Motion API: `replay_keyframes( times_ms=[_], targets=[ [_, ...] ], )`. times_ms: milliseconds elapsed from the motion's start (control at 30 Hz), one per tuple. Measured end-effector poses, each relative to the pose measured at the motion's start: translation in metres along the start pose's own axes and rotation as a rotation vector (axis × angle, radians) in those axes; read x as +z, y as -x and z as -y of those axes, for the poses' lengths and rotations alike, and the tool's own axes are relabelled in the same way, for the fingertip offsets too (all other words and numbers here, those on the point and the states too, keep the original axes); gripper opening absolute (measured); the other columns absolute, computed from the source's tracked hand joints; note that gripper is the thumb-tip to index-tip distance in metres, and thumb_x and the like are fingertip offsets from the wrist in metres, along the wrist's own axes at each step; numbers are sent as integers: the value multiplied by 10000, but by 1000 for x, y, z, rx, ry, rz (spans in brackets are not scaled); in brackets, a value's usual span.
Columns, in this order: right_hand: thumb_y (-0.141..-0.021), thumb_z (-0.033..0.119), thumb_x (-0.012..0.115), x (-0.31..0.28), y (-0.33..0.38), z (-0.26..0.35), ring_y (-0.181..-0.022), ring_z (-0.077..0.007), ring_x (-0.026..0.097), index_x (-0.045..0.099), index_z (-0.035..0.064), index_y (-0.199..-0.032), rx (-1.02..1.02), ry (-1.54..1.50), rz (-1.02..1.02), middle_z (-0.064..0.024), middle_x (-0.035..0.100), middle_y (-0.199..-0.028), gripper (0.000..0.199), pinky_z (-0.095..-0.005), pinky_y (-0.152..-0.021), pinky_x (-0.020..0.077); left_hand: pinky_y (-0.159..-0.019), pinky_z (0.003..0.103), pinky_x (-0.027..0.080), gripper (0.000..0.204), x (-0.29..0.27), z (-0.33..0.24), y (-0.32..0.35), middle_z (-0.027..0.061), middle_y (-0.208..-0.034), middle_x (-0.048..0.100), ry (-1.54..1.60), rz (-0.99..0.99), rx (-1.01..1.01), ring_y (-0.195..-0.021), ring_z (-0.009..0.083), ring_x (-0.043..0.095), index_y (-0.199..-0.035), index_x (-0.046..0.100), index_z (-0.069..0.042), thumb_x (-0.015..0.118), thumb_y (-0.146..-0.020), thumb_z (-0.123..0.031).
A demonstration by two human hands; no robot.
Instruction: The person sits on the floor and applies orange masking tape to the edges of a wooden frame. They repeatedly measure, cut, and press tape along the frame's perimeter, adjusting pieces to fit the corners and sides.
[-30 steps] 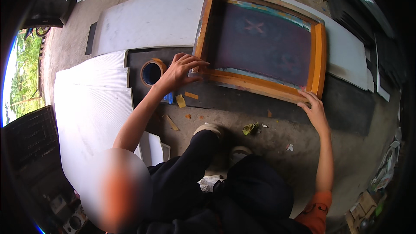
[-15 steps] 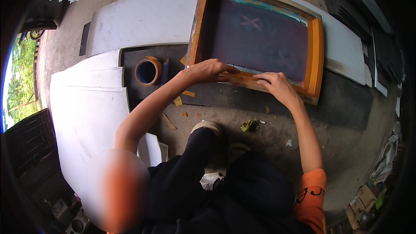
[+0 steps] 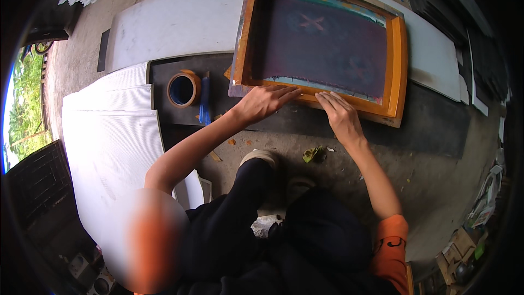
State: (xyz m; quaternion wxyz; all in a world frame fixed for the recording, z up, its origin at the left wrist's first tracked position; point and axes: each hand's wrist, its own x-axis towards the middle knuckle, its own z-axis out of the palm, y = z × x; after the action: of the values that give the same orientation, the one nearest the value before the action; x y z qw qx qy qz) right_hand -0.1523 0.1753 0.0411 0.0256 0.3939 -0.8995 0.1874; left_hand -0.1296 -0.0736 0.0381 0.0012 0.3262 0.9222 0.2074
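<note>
A screen-printing frame (image 3: 396, 65) with orange-brown sides lies in front of me. Its dark mesh (image 3: 322, 43) carries faint cross-shaped marks, and pale blue-green smears run along its margins. On the near side rests my left hand (image 3: 265, 102), fingers stretched out along the edge, palm down. Farther right on that same side lies my right hand (image 3: 343, 117), its fingers extended close together over the rim. Neither hand shows anything held; the undersides of the fingers are hidden.
A tape roll (image 3: 183, 89) and a blue strip (image 3: 204, 101) lie left of the frame on a dark board (image 3: 431, 125). White corrugated sheets (image 3: 109, 131) spread at left. A white panel (image 3: 174, 24) extends under the frame. Yellow-green scrap (image 3: 312, 154) lies on the floor.
Both hands have gone from curled fingers at the near rim to straighter fingers laid along it. The frame appears slightly shifted left, with its near-left corner now uncovered.
</note>
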Motion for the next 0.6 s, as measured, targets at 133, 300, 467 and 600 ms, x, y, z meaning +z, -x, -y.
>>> replay_keyframes(
  times_ms=[133, 300, 467, 600],
  targets=[
    [-783, -18, 572, 9, 8, 3, -1115, -277, 584, 574, -28, -1178, -39, 75, -37, -163, 615, -1166, 396, -369, -1009, 459, -887, 344, 525, 559, 7, -5, 5, 115, -1261, 559, -123, -27, 26, -1086, 244, 589, -1362, 418, -60, 549, -819, -66],
    [-798, -34, 561, 18, 18, 7, -1202, -275, 520, 534, -34, -1239, -30, 102, -77, -172, 554, -1260, 441, -380, -1037, 428, -1004, 373, 440, 547, 10, -14, 10, 128, -1307, 519, -158, -63, 12, -1194, 263, 517, -1369, 408, -44, 550, -845, -116],
    [-813, -4, 563, 21, 28, 15, -1269, -276, 452, 487, -30, -1293, 16, 102, -71, -161, 498, -1333, 487, -392, -1066, 388, -1071, 389, 357, 548, 11, -22, 20, 118, -1383, 449, -194, -34, -34, -1296, 265, 415, -1376, 404, -42, 547, -874, -206],
    [-829, 35, 567, 20, 41, 22, -1309, -274, 403, 458, -24, -1323, 46, 98, -27, -152, 460, -1375, 510, -402, -1093, 341, -1110, 422, 283, 626, 13, -29, 30, 98, -1427, 401, -185, -11, -95, -1347, 259, 340, -1400, 372, -62, 595, -851, -264]
  ],
)
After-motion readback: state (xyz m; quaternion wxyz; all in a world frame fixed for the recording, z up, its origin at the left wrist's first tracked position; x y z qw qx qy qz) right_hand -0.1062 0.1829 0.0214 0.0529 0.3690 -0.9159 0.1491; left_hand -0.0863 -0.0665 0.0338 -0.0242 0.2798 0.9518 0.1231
